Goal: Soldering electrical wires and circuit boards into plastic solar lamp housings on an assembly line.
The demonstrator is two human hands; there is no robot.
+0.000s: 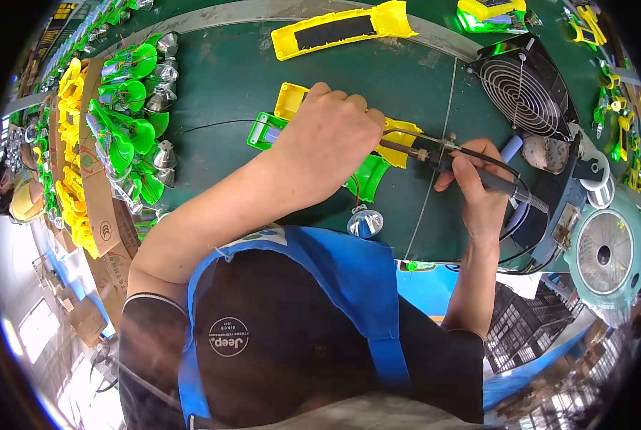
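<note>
In my right hand [479, 188] is a soldering iron [498, 183] with a black handle and a cable, its metal shaft pointing left toward my left hand. The fingers of my left hand [335, 136] are curled down over a flashlight housing, a green shell [369, 179] beside a yellow shell [292, 100]. What those fingers pinch, and the iron's tip, are hidden behind the hand. A silver reflector cup [365, 223] hangs by a thin wire at the green shell's near end. One black wire [217, 125] sticks out to the left.
A yellow half-shell [342, 31] lies at the far side of the green table. Right of my hands stand a black square fan [519, 89], a solder spool [598, 188] and a round green fan [603, 251]. Green shells with reflectors [131, 107] line the left, beside a cardboard box [109, 222].
</note>
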